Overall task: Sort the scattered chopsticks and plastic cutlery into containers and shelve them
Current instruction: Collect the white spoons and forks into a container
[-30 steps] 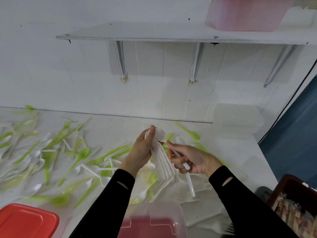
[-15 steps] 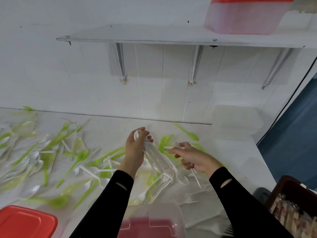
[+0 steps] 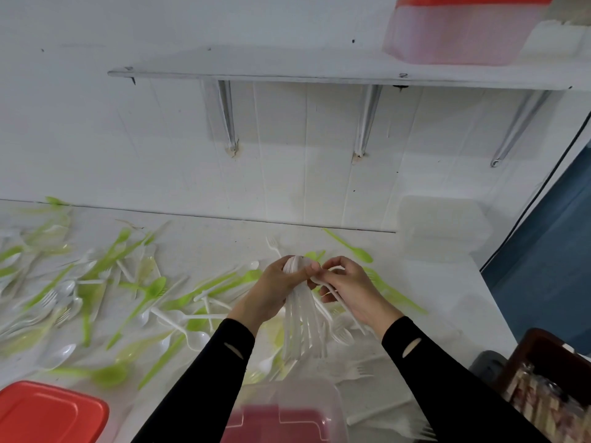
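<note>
white surface (image 3: 224,244) along a white wall, strewn with plastic cutlery. the left grip (image 3: 275,289) is curled round the top of a bundle of white cutlery (image 3: 303,324), and the long ends fan down toward the person; spoons or forks, i cannot tell. the right grip (image 3: 350,289) meets it at the thumb and pinches one more white piece (image 3: 329,290), laid against the bundle's right side. to do this well, i judge, slide the piece in the same way round as the rest, ease the left fingers only enough to admit it, then square the splayed ends. further out, green spoons (image 3: 153,289) lie loose to the left and white forks (image 3: 358,372) just below the bundle. a clear container (image 3: 287,407) sits nearer still, directly under the bundle, with a red lid (image 3: 48,414) to its left. the shelf (image 3: 256,67) above carries another lidded container (image 3: 463,33).
</note>
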### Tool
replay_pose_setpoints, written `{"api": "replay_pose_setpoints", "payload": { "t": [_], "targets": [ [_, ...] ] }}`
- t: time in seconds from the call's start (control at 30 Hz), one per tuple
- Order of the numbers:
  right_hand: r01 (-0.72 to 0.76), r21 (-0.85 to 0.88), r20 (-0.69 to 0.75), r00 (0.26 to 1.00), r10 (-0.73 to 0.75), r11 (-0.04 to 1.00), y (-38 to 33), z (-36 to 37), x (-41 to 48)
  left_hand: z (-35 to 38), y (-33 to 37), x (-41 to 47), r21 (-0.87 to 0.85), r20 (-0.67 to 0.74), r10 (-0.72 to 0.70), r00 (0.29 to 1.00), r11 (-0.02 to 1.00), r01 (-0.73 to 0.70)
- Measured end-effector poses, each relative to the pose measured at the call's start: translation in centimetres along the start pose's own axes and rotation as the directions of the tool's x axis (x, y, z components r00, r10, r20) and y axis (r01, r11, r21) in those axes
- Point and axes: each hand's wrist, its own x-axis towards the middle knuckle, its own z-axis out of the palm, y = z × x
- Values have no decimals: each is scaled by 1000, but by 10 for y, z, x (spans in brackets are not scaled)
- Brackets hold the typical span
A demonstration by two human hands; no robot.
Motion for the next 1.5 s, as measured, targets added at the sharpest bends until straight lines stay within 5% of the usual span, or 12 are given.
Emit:
{"api": "replay_pose_setpoints", "payload": {
  "t": [0.17,0.37,0.63,0.83,1.03,1.23,1.5],
  "targets": [
    [25,-104,25,999,-23,994,4,3,0,3,2,-2,7,-30,21,999,1000,-21],
    [73,-127,176,983,-50,989,5,13,-7,-4,5,4,-109,-289,26,957,992,-60],
    [64,-273,369,928,43,960,14,22,-13,-1,5,3,-139,-352,101,931,977,-158],
    [139,-340,343,939,-15,930,23,24,-9,-3,4,4,-85,-281,93,955,989,-121],
    [79,-259,303,953,3,963,14,18,-7,-5,6,2,-204,-121,111,986,970,-134],
    [47,-239,277,961,22,970,7,13,-6,-2,6,-1,-5,-209,163,964,986,-168],
    [244,-501,79,968,-237,830,15,10,2,-2,7,-1,7,-297,201,933,978,-208]
  ]
}}
